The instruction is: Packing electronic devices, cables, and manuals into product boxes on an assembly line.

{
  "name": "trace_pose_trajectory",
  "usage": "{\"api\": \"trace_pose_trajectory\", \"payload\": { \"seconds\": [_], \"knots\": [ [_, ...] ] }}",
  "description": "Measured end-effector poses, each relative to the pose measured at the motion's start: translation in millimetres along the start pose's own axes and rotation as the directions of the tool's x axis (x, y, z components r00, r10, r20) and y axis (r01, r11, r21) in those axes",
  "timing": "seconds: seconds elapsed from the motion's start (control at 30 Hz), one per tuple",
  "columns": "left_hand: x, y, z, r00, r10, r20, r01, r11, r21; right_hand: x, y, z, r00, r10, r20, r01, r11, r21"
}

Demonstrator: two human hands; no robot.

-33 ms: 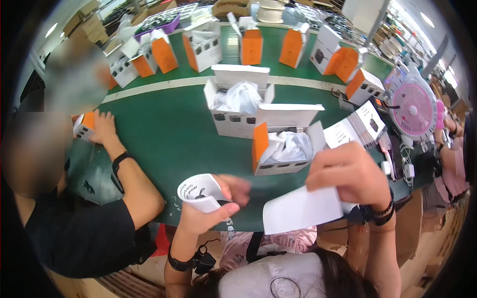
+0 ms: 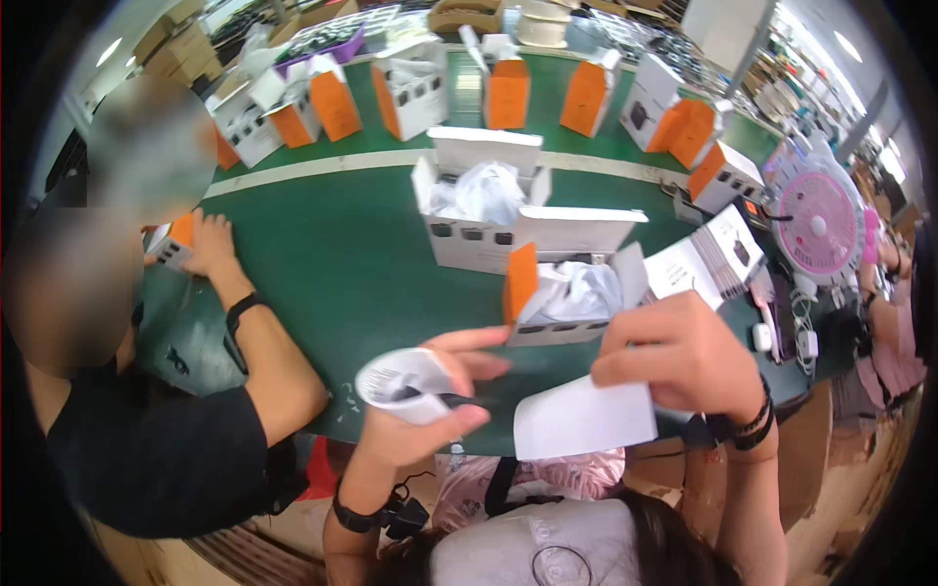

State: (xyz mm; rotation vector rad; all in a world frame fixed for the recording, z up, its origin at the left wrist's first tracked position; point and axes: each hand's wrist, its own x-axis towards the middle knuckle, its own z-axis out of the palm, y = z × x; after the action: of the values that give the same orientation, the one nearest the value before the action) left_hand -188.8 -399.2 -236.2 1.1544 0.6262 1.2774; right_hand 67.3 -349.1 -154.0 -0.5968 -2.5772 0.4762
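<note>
Nothing shifts as paper and bag stay in hand

Green bench (image 2: 371,283) carries open white-and-orange box (image 2: 572,293), just beyond both hands. Right hand (image 2: 684,356) pinches white leaflet (image 2: 584,418); left hand (image 2: 430,410) grips small bagged part (image 2: 405,383). Best keep both flat and square when lowering inside.

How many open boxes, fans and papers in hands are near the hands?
Open boxes: 2
Pink fan: 1
Rolled paper in left hand: 1
Flat paper in right hand: 1
Total: 5
</note>
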Motion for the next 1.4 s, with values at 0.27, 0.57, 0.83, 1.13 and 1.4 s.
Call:
{"api": "trace_pose_trajectory", "payload": {
  "seconds": [0.27,0.57,0.83,1.13,1.4],
  "knots": [
    [-44,35,18,0.995,0.091,0.042,-0.100,0.920,0.378,25,-81,30,0.886,0.462,0.032,-0.276,0.472,0.838],
    [-45,53,28,0.976,0.206,0.076,-0.219,0.895,0.388,32,-88,16,0.942,0.330,0.057,-0.324,0.856,0.404],
    [-56,69,37,0.987,0.158,0.017,-0.159,0.975,0.156,20,-115,9,0.797,0.586,-0.147,-0.446,0.735,0.511],
    [-14,20,33,0.811,0.519,0.270,-0.464,0.288,0.838,20,-26,-23,0.885,0.298,-0.358,-0.308,0.951,0.029],
    [61,-31,94,0.861,0.388,0.330,-0.371,0.035,0.928,42,46,-34,0.956,0.134,-0.262,-0.180,0.970,-0.163]
  ]
}}
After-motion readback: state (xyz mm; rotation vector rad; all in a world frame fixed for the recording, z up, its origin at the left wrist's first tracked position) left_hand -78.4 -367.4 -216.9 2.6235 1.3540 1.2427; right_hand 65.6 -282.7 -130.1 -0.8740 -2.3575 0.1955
